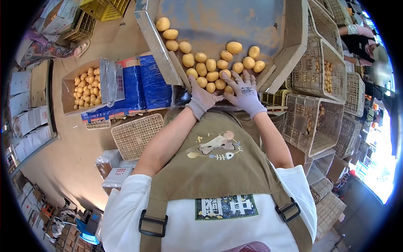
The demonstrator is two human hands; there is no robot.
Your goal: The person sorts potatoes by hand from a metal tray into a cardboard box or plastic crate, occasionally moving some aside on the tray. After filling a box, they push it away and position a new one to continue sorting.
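Observation:
Yellow, rounded potatoes (210, 64) lie in a loose cluster at the near end of a metal sorting tray (226, 23) with raised sides. Both my hands wear pale grey-lilac gloves. My left hand (202, 98) rests at the tray's near lip, fingers apart, against the lowest potatoes on the left. Beside it, my right hand (244, 92) has its fingers spread over the potatoes on the right side. A potato (228, 89) sits close to the right thumb. Neither hand is closed around a potato.
At left, a lined carton (110, 86) full of potatoes stands by blue wrapped boxes (153, 80). A plastic crate (138, 136) is below them. Stacked crates (310, 69), some holding potatoes, line the right. Other people are at far left and far right.

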